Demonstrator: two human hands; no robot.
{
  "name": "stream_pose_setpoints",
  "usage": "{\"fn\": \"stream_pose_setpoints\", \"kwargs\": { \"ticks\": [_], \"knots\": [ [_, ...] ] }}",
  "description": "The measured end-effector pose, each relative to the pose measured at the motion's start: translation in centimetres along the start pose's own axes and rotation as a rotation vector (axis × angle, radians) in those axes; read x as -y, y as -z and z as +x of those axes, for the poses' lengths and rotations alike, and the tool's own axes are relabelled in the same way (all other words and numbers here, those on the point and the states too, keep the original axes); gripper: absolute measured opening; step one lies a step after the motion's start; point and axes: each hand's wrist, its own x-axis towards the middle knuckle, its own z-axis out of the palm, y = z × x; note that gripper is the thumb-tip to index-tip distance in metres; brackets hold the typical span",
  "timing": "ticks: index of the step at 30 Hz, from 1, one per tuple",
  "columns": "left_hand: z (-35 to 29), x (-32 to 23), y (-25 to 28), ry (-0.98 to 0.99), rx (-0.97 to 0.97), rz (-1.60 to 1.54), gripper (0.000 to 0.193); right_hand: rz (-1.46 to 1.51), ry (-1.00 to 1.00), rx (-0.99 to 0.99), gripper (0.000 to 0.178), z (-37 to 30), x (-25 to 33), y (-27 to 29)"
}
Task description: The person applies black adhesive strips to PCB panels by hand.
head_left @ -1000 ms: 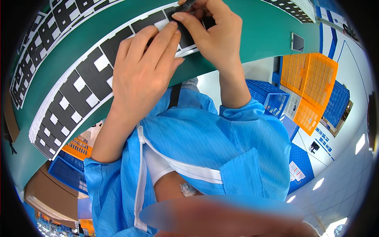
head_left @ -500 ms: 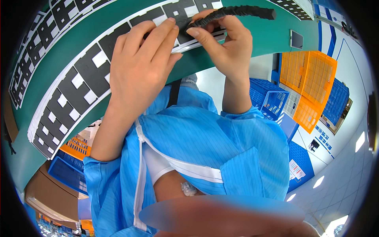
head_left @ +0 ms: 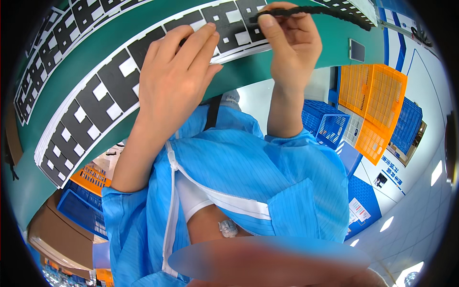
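Observation:
A long white sheet (head_left: 111, 108) with rows of black cut-out shapes lies on the green table (head_left: 248, 71), on top of a stack of similar sheets. My left hand (head_left: 177, 71) rests palm down on its middle, fingers stretched out flat over the black shapes. To the right, my right hand (head_left: 294, 50) pinches a long, wrinkled black strip (head_left: 337, 15) between thumb and fingers. The strip's free end trails off to the right, above the table, and its short left end sticks out past my thumb over the sheet.
More patterned sheets (head_left: 52, 43) lie at the far left, and another stack (head_left: 355, 9) at the far right. A phone-like device (head_left: 356, 49) sits near the table's right end. Orange crates (head_left: 377, 100) and a blue basket (head_left: 325, 122) stand below, right. A cardboard box (head_left: 60, 229) is lower left.
My right hand has moved to the right along the sheet, carrying the black strip with it. The left hand has stayed nearly in place, still flat on the sheet.

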Motion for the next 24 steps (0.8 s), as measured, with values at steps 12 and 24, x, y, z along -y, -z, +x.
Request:
{"fn": "stream_pose_setpoints", "kwargs": {
  "ticks": [12, 24],
  "knots": [
    [-2.4, 1.0, 2.5, 0.071, -0.019, 0.045, 0.050, -0.276, 0.008, 0.298, 0.016, 0.6, -0.1, -4.5],
    [-2.5, 1.2, 2.4, 0.079, -0.029, 0.028, 0.048, -0.633, 0.307, 0.266, 0.020, 0.4, -1.9, -4.8]
  ]
}}
